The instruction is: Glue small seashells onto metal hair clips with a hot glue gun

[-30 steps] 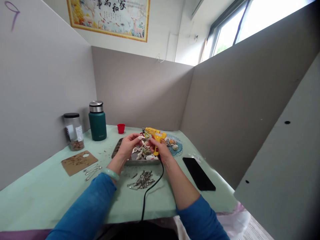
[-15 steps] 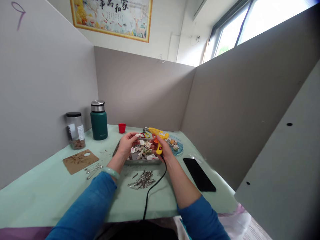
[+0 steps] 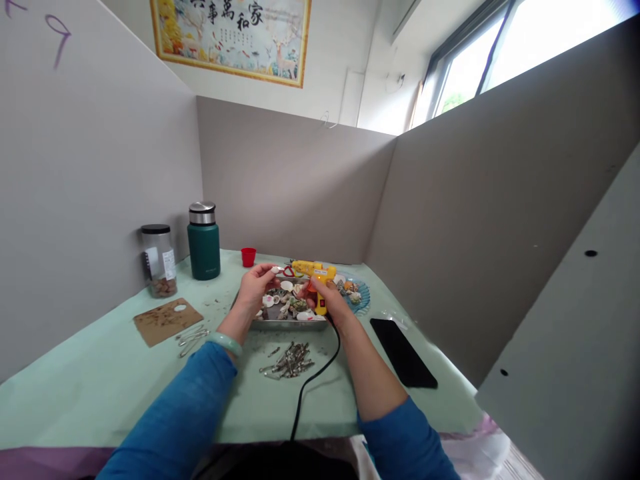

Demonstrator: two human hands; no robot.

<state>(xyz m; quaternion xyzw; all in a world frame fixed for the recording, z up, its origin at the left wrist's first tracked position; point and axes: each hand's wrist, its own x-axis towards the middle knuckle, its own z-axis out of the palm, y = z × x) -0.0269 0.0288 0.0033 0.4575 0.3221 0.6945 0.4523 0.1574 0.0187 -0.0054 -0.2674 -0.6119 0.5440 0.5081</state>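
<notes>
Table [image 3: 100, 393]: pale green cover, spread under both forearms and running back to the grey partition walls.
Flask [image 3: 204, 241]: dark green with a steel cap, upright, well left of the fingers and behind them; a clear jar [image 3: 159, 261] stands just to its left.
Phone [image 3: 403, 351]: black, lying flat to the right of the right wrist.
Tray [image 3: 260, 322]: metal, directly below the fingertips, filled with small shells.
Right hand [image 3: 327, 303]: fingers wrapped around the handle of the yellow glue gun [image 3: 314, 275], whose nozzle points left towards the other hand.
Left hand [image 3: 254, 291]: thumb and fingertips pinched narrowly on a small pale shell [image 3: 277, 269], held just beside the nozzle, above the tray.
Clips [image 3: 290, 360]: loose metal heap, nearer than the tray, between the wrists.
Cup [image 3: 249, 257]: red, beyond the left fingertips.
</notes>
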